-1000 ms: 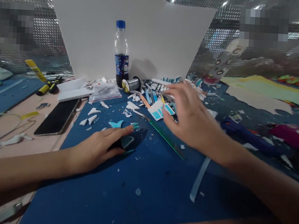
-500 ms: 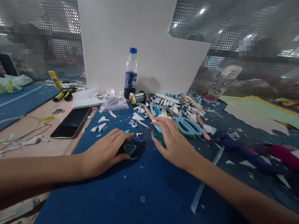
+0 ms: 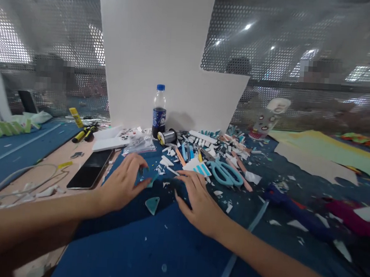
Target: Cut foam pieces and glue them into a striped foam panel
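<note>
My left hand lies on the blue cutting mat with its fingers stretched out and apart. Its thumb tip reaches a small teal scrap. A teal triangular piece lies bare on the mat between my two hands, touched by neither. My right hand rests flat on the mat, fingers spread and holding nothing, its fingertips near white paper scraps. Teal-handled scissors lie just right of it beside a blue-striped white card.
At the back stand a dark soda bottle, a wire spool and a white board. A phone and a white box lie to the left. Dark blue and magenta tools and yellow sheets are on the right.
My left hand has slid off the teal triangular piece, which now lies uncovered. My right hand has drawn back toward me and left. The view has tilted upward.
</note>
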`<state>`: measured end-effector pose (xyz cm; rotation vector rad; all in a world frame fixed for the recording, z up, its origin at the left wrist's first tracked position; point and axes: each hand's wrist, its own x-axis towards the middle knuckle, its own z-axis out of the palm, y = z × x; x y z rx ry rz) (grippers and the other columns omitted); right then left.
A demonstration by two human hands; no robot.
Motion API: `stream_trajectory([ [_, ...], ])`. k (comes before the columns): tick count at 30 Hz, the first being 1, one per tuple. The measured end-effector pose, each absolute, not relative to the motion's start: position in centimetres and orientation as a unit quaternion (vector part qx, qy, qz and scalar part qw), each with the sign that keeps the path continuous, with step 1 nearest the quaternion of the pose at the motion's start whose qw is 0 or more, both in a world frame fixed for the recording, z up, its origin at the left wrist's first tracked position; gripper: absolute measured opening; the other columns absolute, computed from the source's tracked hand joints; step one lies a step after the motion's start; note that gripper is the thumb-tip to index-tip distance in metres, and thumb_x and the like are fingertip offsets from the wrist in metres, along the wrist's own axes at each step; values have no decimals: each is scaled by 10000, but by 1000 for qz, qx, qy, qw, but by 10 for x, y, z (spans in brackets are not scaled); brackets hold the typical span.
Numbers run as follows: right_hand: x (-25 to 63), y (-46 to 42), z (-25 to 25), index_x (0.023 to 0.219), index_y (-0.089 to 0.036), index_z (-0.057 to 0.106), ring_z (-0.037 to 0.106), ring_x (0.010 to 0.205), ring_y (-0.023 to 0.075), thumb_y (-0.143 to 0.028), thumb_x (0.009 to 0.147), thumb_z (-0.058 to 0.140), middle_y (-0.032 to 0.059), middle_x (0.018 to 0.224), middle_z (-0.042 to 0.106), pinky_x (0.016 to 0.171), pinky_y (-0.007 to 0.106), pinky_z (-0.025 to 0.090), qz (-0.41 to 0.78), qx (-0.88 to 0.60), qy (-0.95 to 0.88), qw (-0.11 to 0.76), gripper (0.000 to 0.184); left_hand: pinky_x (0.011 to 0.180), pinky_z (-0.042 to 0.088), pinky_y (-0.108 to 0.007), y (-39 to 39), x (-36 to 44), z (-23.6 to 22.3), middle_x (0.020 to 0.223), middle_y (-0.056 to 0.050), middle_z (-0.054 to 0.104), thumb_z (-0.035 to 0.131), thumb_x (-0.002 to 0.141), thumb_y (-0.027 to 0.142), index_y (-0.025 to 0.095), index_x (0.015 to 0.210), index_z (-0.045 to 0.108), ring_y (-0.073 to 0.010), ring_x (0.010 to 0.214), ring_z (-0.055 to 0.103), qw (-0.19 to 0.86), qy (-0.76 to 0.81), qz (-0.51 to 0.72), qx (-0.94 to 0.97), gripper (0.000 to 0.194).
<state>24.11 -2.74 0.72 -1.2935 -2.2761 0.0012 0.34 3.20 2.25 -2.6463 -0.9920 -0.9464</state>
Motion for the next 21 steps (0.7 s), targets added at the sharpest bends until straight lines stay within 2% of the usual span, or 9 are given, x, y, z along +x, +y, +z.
stream_trajectory([
  [2, 242, -28, 7, 1149, -140, 464, 432, 1191, 286, -192, 855, 443, 174, 1224, 482, 978, 512, 421, 14, -479, -839, 258, 299, 767, 464, -341, 58, 14, 40, 955, -89, 512, 444, 921, 333, 124, 1021, 435, -195, 876, 495, 102, -356, -283, -885, 232],
  [4, 243, -28, 7, 1152, -144, 471, 436, 1188, 283, -206, 863, 440, 172, 1226, 487, 956, 496, 447, 25, -480, -839, 256, 297, 787, 453, -369, 89, 29, 56, 902, -77, 531, 448, 915, 366, 135, 934, 457, -218, 887, 494, 151, -397, -227, -877, 233],
  [6, 243, -29, 8, 1151, -153, 476, 448, 1175, 282, -211, 867, 440, 168, 1218, 498, 927, 488, 471, 33, -484, -836, 257, 292, 764, 446, -382, 117, 46, 67, 864, -99, 540, 441, 915, 334, 105, 928, 469, -240, 866, 501, 169, -407, -211, -873, 232],
  [12, 243, -28, 9, 1102, -150, 495, 463, 1140, 291, -195, 852, 439, 172, 1177, 517, 926, 518, 458, 37, -485, -830, 273, 261, 895, 365, -373, 151, 76, 60, 1178, -165, 507, 564, 857, 380, 107, 1094, 505, -301, 1121, 434, 213, -286, -121, -926, 366],
  [15, 243, -27, 9, 1085, -147, 502, 463, 1130, 288, -204, 858, 432, 173, 1171, 519, 920, 514, 460, 42, -488, -831, 265, 244, 870, 345, -390, 156, 78, 48, 1190, -200, 504, 525, 884, 351, 88, 1074, 531, -325, 1114, 430, 236, -269, -99, -928, 325],
  [21, 242, -28, 10, 1071, -124, 524, 439, 1141, 280, -189, 859, 441, 169, 1171, 519, 943, 482, 444, 50, -481, -838, 252, 237, 828, 319, -358, 171, 82, 35, 1181, -167, 537, 491, 902, 249, 133, 1030, 585, -282, 1087, 436, 249, -227, -77, -938, 197],
])
